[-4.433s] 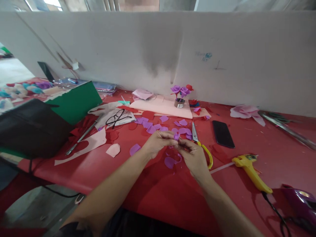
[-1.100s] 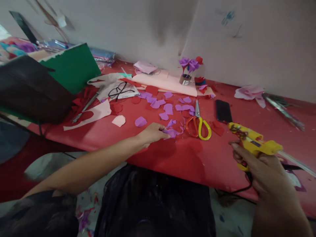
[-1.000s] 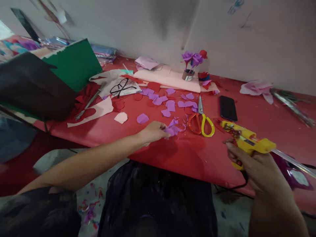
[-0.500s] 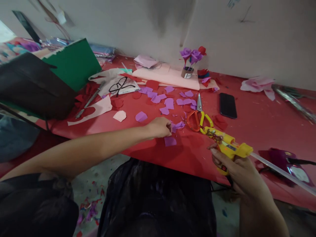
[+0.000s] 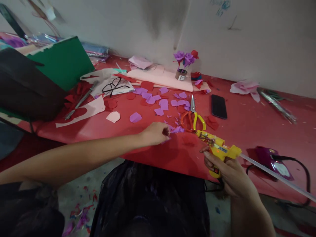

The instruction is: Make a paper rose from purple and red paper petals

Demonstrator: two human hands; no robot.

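Observation:
My left hand (image 5: 155, 134) is at the near part of the red table, thumb and forefinger pinched together. A purple paper petal (image 5: 167, 140) shows at its fingertips, mostly hidden by the hand. Just past the fingers lies a crumpled purple piece (image 5: 177, 129). My right hand (image 5: 225, 166) is wrapped round the handle of a yellow glue gun (image 5: 218, 148), its nozzle pointing left. A long clear glue stick (image 5: 276, 176) sticks out of the gun's back. Beyond the nozzle lie scissors (image 5: 193, 118) with one orange and one yellow handle.
Several purple petals (image 5: 163, 104) are scattered mid-table. Paper roses (image 5: 184, 59) stand in a small brown pot (image 5: 181, 75) at the back. A phone (image 5: 219, 106), eyeglasses (image 5: 115, 87) and a purple device with a cable (image 5: 273, 161) lie around. A green board (image 5: 64, 62) leans at left.
My left hand has moved slightly nearer the table edge and closed on the purple petal that lay below it. The glue gun stays in my right hand. The whole view has shifted a little.

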